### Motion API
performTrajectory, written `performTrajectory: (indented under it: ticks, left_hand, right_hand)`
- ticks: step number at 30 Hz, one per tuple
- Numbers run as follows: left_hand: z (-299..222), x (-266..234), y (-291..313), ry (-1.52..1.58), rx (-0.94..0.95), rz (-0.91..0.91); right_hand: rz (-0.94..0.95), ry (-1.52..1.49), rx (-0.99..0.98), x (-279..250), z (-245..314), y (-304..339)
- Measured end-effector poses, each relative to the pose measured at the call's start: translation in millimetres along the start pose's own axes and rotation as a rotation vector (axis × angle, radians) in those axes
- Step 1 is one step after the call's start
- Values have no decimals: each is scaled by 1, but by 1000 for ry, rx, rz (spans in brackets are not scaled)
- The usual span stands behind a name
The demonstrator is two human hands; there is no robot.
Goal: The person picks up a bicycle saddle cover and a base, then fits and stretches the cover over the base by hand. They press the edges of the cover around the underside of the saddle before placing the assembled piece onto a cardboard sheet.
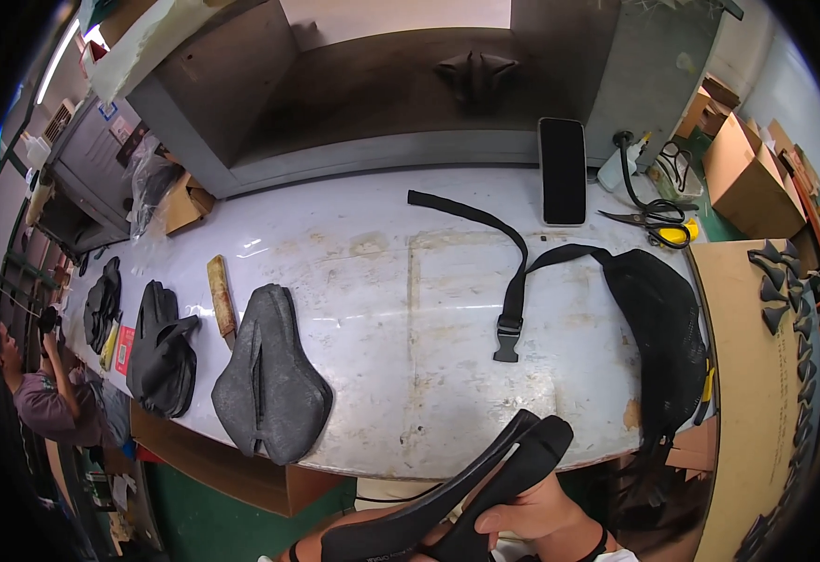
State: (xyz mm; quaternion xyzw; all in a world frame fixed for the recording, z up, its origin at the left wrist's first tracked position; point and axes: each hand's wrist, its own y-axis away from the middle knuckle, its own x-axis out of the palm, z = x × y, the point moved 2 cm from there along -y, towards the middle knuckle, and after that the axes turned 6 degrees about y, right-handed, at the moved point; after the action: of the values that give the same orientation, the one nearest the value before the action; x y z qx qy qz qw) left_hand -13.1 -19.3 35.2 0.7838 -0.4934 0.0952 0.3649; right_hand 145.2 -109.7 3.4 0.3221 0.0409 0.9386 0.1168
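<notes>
Low in the head view, I hold a black bicycle saddle cover [382, 536] tilted, its narrow nose pointing up and right. A long slot splits it down the middle. My right hand [546, 515] is closed on its right side, thumb pressed against the edge. Of my left hand [309, 547] only a little skin shows behind the wide end; most of its fingers are hidden by the cover. On the table to the left lies a stack of grey saddle covers [302, 398], with another dark pile [162, 361] beyond it. A wooden-handled tool [220, 292] lies beside the stack.
A black waist bag [663, 337] with a buckled strap [513, 314] lies on the right of the white table [363, 253]. Behind it are a phone [563, 173], scissors [654, 220] and a bottle [616, 169]. A grey metal shelf [382, 155] closes the back. Another person [54, 393] is far left.
</notes>
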Motion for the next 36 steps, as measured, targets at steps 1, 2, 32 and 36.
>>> performTrajectory:
  ticks: [1,2,32,36]
  left_hand:
    - [4,4,-3,-3,8,-10]
    - [8,8,-7,-5,16,-21]
    - [-19,-34,-22,-152,305,-452]
    - [-32,-29,-18,-444,555,-504]
  right_hand:
    - [91,-99,49,1,1,1]
    - [91,-99,49,0,-2,0]
    - [125,78,-99,7,-32,-2]
    - [-131,924,-411,24,0,-18]
